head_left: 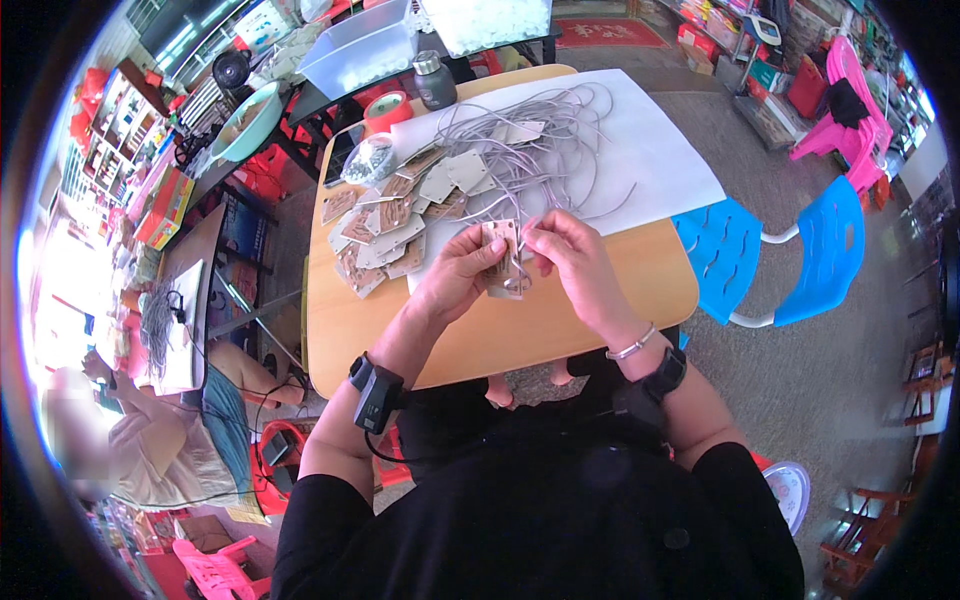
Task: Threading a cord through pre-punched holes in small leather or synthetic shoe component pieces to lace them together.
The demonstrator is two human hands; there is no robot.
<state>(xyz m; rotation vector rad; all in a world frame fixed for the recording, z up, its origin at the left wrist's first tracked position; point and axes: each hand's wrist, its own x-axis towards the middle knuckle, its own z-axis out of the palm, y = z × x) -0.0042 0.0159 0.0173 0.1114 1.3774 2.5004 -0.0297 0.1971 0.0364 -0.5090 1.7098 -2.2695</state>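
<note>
My left hand grips a small flat beige plate with brownish markings, thumb across its face, above the near part of the table. Just to its right, my right hand has thumb and forefinger pinched on a thin grey wire at the plate's right edge. A small loop of wire hangs near the plate's lower end; whether it passes through a hole is too small to tell. Beyond my left hand lies a heap of similar plates. A tangle of grey wires spreads over a white sheet.
On the wooden table stand a dark bottle, a red tape roll and a bag of small pieces. A blue chair stands at the right. Another person sits at the left beside a side table.
</note>
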